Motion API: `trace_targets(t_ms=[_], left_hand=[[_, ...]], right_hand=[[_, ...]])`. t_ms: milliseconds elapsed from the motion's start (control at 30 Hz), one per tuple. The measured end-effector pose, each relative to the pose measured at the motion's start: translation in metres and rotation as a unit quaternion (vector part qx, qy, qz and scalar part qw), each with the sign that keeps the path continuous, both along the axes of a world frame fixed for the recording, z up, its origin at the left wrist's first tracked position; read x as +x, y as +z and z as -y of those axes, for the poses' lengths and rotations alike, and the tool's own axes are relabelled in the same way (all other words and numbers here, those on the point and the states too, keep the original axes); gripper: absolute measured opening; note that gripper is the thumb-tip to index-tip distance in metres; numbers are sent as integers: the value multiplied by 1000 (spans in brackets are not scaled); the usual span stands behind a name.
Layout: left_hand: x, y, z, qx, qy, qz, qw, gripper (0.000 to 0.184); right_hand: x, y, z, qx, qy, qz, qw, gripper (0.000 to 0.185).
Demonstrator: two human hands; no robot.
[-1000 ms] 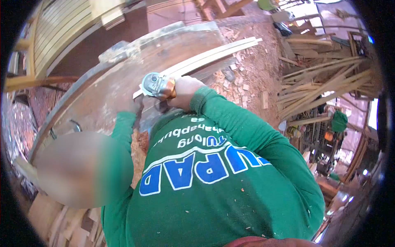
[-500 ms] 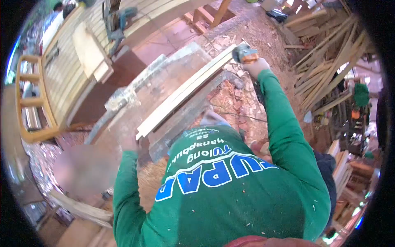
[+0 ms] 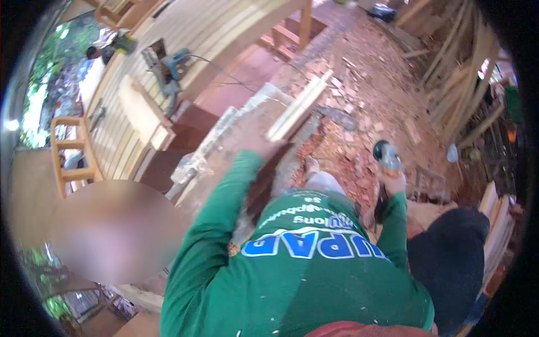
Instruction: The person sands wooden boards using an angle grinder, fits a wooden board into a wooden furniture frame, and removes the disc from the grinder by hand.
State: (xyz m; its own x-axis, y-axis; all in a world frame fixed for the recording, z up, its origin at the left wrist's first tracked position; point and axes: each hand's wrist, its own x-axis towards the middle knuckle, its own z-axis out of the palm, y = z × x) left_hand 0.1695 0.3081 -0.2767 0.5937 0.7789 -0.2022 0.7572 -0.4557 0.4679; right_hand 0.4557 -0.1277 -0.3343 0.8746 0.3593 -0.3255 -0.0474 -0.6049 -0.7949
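My left hand (image 3: pixel 266 146) is closed round the near end of the pale wood strips (image 3: pixel 297 109), which lie over a worn wooden bench (image 3: pixel 224 147). To the right, away from the strips, my right hand (image 3: pixel 393 182) grips an angle grinder (image 3: pixel 387 156) by its orange and grey body, its round disc end pointing forward. Below the grinder are floor litter and my dark-trousered leg. The fingertips of my left hand are smeared by motion.
A slatted wooden piece (image 3: pixel 208 48) at the upper left bears a power tool (image 3: pixel 163 70) and a board (image 3: pixel 140 106). Wood chips (image 3: pixel 359 95) litter the ground. Long timber strips (image 3: pixel 466 73) lean at the right. People (image 3: pixel 92 73) are in the left background.
The grinder has moved from the far end of the strips back and down to my right side. My left hand has moved right and forward onto the strips. The view has shifted.
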Motion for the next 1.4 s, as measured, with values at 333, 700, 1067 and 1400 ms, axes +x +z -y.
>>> trace_targets(t_ms=[333, 700, 1067, 1400], left_hand=[[10, 14, -28, -78, -139, -141, 977, 89], [-46, -67, -15, -2, -22, -185, 983, 102], [-46, -72, 4, -213, 352, -332, 849, 158], [-40, -78, -16, -229, 266, -367, 861, 76]], right_hand=[[-47, 22, 13, -10, -18, -2, 1000, 36], [-37, 64, -62, -126, 120, 18, 985, 52], [49, -24, -178, -77, 254, -22, 964, 54], [74, 19, -282, -204, 382, 5, 901, 42]])
